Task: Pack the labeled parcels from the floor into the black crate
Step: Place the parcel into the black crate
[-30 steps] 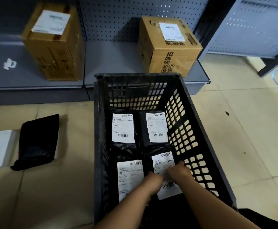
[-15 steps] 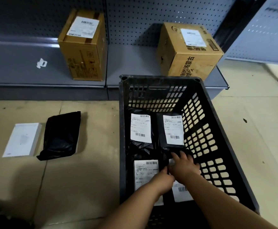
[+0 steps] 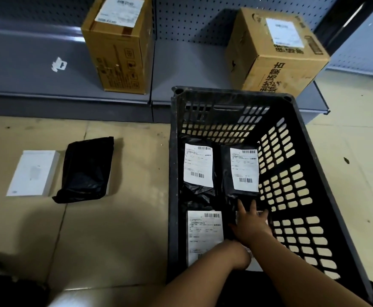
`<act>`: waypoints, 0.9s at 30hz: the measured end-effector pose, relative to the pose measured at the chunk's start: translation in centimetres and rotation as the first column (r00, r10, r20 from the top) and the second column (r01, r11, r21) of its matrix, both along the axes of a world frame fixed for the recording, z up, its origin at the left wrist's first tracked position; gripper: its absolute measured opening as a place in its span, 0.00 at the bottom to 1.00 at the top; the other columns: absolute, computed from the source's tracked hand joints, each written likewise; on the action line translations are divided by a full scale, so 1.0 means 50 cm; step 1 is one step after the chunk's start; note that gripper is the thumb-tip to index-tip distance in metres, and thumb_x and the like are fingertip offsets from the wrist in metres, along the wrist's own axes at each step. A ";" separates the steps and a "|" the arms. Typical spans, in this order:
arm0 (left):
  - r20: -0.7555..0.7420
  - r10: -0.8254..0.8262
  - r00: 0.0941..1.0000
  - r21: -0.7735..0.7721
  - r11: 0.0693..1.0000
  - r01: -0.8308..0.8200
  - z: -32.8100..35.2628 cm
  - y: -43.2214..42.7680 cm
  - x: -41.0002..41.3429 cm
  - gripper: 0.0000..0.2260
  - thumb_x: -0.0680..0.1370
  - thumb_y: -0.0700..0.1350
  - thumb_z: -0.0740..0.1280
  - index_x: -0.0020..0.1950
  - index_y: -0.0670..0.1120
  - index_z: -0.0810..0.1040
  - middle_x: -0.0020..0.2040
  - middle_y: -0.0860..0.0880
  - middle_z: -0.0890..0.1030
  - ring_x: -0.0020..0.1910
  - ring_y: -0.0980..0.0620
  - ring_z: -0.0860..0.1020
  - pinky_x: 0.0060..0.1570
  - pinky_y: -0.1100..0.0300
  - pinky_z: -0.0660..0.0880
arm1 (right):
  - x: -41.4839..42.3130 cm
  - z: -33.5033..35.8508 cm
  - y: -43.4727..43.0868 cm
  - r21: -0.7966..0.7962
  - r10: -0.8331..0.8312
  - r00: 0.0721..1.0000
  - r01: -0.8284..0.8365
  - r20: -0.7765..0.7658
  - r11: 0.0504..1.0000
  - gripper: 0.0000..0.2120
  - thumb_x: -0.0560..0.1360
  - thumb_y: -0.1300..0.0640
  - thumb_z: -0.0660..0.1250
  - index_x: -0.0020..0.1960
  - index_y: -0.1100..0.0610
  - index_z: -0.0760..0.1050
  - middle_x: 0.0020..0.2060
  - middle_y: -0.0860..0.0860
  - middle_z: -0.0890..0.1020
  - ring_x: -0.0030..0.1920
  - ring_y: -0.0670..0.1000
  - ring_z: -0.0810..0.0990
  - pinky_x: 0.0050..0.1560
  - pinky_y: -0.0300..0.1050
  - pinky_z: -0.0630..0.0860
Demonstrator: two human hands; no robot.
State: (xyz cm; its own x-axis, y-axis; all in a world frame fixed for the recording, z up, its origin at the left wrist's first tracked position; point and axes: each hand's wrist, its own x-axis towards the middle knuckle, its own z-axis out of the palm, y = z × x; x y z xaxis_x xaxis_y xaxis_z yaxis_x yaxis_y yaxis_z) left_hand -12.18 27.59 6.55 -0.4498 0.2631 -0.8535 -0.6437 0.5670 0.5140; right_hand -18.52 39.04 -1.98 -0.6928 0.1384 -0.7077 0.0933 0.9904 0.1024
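I have both hands down inside the black slotted plastic crate [image 3: 292,191], working on its near right corner. My right hand [image 3: 251,227] lies flat with its fingers spread, pressing on the black plastic mailer parcel with a white label [image 3: 254,264] there; my guess is I'm flattening it so it sits level beside its neighbour. My left hand [image 3: 236,254] sits just behind, knuckles curled at the same parcel's near end; whether it grips the edge or only rests on it I cannot tell.

Three more labelled black parcels lie label-up on the crate floor: one at the near left corner [image 3: 204,233], two side by side toward the far wall, left [image 3: 197,165] and right [image 3: 244,169]. Laid flat in a two-by-two grid, they fill the bottom neatly.

Out on the floor, well left of the crate and far from my hands, a black plastic bag parcel [image 3: 85,171] lies beside a flat white box [image 3: 33,173]; neither shows a label from here.
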 end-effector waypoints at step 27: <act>-0.630 0.335 0.700 -0.027 0.892 -0.452 0.275 -0.593 -0.022 0.22 0.81 0.47 0.66 0.76 0.47 0.74 0.69 0.44 0.80 0.65 0.44 0.80 0.65 0.57 0.74 | 0.052 0.455 -0.462 -0.627 -0.245 0.709 -0.342 -0.661 0.700 0.13 0.81 0.52 0.67 0.64 0.51 0.79 0.65 0.52 0.77 0.65 0.54 0.77 0.69 0.49 0.72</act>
State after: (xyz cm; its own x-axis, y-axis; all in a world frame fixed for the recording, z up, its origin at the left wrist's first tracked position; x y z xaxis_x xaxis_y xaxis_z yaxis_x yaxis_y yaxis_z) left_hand -13.30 -2.08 20.31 -0.9055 -0.1754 -0.3863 -0.4229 0.4460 0.7888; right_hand -15.91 15.94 20.76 -0.9751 -0.2073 0.0791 -0.2091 0.7394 -0.6399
